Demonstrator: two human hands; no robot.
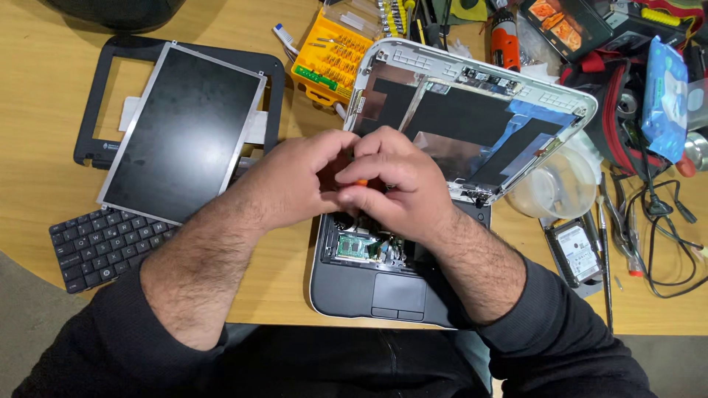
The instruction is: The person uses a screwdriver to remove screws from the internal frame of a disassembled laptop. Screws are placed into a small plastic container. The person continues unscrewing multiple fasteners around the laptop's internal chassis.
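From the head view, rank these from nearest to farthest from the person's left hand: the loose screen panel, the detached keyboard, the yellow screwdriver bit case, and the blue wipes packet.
Measured from the left hand:
1. Loose screen panel, just to its left.
2. Yellow screwdriver bit case, up behind the hand.
3. Detached keyboard, lower left at the table edge.
4. Blue wipes packet, far right, clearly farthest.

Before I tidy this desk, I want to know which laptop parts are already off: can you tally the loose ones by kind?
Screen panel: 1
Black screen bezel: 1
Keyboard: 1
Hard drive: 1
Total: 4
Both hands, left hand and right hand, are over the open laptop base.
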